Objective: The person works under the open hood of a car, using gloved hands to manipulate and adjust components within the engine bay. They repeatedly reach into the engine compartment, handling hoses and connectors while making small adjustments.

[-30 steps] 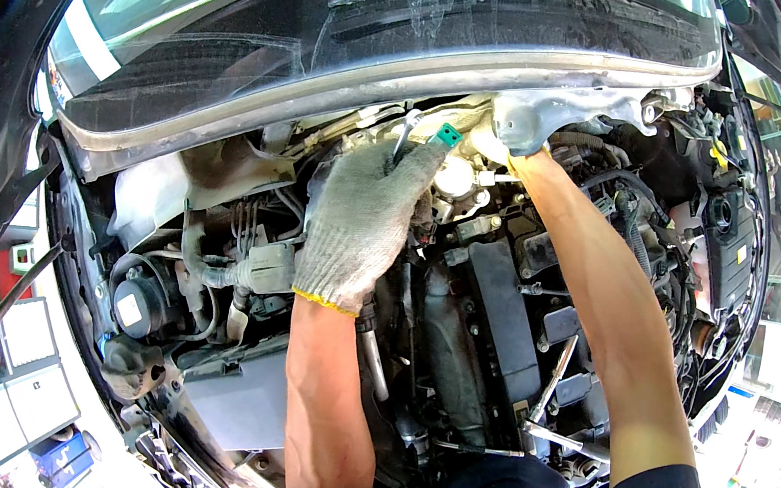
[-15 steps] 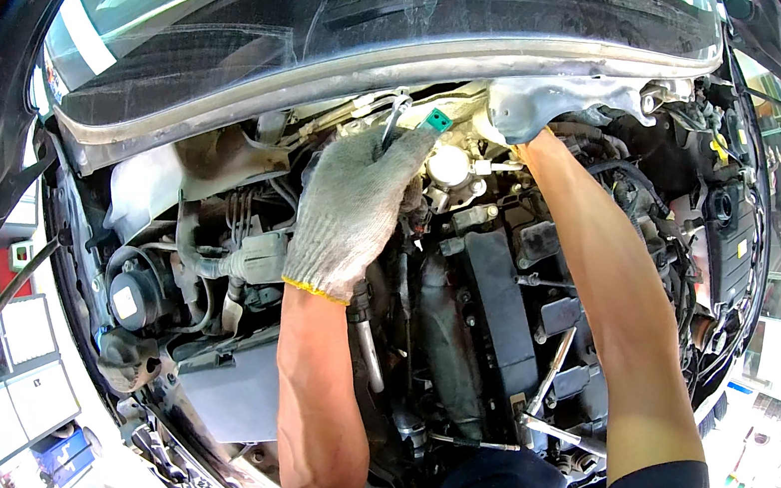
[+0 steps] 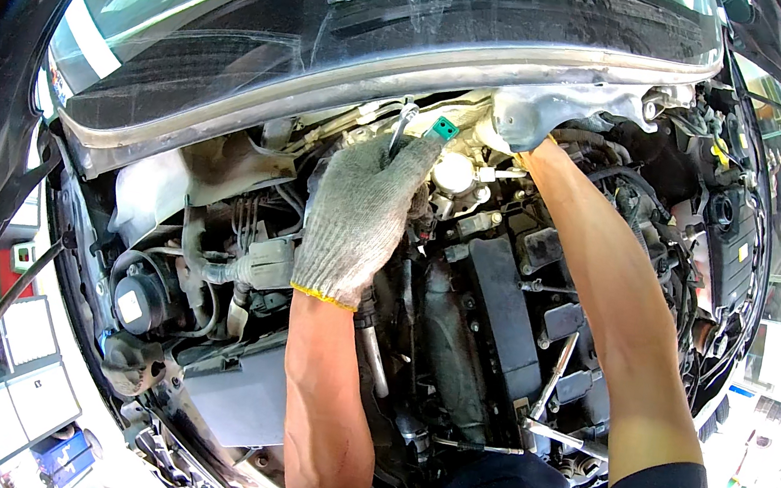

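Note:
My left hand [image 3: 360, 214], in a grey knit glove with a yellow cuff, is closed around a metal tool [image 3: 401, 124] high in the engine bay. A small green piece [image 3: 444, 129] shows at the tip of its thumb, beside a round pale metal part [image 3: 454, 173]. My right hand [image 3: 541, 150] reaches under a curved grey metal shield [image 3: 552, 107] to the right of that part; its fingers are hidden, so I cannot tell what they touch or hold.
The windshield and cowl edge [image 3: 387, 62] span the top. A dark engine cover strip [image 3: 502, 311], hoses and brackets surround my arms. Metal ratchet-like tools [image 3: 554, 435] lie at lower right. Beyond the left fender stands a workshop cabinet [image 3: 1, 418].
Both hands stay in much the same places, with only small shifts. The whole view moved slightly up, then partly back down.

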`<act>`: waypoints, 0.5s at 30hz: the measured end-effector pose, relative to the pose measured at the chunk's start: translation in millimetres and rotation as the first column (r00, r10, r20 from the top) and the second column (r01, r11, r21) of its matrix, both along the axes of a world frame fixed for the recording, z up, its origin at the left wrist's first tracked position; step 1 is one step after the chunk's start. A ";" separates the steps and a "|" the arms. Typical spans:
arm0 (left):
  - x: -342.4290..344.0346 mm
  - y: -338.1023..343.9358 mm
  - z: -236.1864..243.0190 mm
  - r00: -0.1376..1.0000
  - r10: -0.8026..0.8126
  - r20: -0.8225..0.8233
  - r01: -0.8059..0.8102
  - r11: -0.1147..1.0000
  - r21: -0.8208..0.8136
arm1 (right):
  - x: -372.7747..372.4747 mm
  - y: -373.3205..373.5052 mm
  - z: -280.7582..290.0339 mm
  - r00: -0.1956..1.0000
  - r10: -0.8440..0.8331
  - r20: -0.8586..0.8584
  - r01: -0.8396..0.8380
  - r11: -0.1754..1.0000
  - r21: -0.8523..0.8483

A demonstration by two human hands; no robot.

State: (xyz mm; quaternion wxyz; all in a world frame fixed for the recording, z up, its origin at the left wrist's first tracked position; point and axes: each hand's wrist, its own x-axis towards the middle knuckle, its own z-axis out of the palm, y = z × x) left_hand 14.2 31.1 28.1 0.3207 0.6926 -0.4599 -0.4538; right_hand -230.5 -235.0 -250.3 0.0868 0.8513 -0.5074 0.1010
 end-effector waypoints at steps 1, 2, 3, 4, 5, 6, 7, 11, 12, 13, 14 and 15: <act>0.1 1.3 1.6 1.000 0.007 -0.017 -0.008 1.000 -0.013 | 4.2 7.8 9.6 0.998 -0.012 -0.066 0.010 1.000 -0.022; -2.0 1.3 1.7 0.999 0.005 -0.040 -0.006 1.000 -0.030 | -0.5 11.9 15.7 0.992 -0.031 -0.123 0.026 0.999 -0.042; -3.1 1.4 1.1 0.998 0.006 -0.061 -0.009 0.999 -0.044 | -1.9 14.9 21.1 0.985 -0.037 -0.167 0.028 0.998 -0.059; -3.4 0.7 -2.2 0.997 0.019 -0.070 -0.023 0.998 -0.052 | -1.4 17.5 26.1 0.978 -0.036 -0.206 0.020 0.997 -0.076; -9.1 -2.4 -5.5 0.996 0.019 -0.091 -0.025 0.998 -0.063 | -15.1 18.1 30.2 0.969 -0.048 -0.243 0.025 0.995 -0.099; -13.6 -4.5 -7.5 0.994 0.021 -0.111 -0.029 0.997 -0.072 | -27.3 16.6 35.1 0.963 -0.055 -0.264 0.024 0.993 -0.120; -16.5 -4.9 -8.0 0.995 -0.001 -0.096 -0.005 0.998 -0.064 | -38.0 16.6 38.9 0.959 -0.059 -0.276 0.023 0.991 -0.132; -14.2 -3.1 0.4 0.998 -0.033 -0.060 0.030 0.998 -0.055 | -27.1 23.4 62.0 0.949 -0.113 -0.295 0.137 0.989 0.063; -6.1 -1.0 -2.2 0.999 -0.015 -0.052 0.012 0.999 -0.053 | -1.9 33.7 76.4 0.943 -0.112 -0.312 0.164 0.976 0.143; -1.5 0.5 -2.2 0.999 0.006 -0.042 -0.007 0.999 -0.034 | 20.6 47.2 94.8 0.936 -0.110 -0.334 0.191 0.957 0.220; -1.5 0.6 -0.3 0.999 0.015 -0.038 -0.016 1.000 -0.019 | 30.0 64.7 109.3 0.968 -0.094 -0.234 0.140 0.973 0.185; -2.1 0.7 0.5 0.999 0.021 -0.037 -0.021 1.000 -0.005 | 38.9 82.4 125.0 0.988 -0.068 -0.136 0.087 0.986 0.145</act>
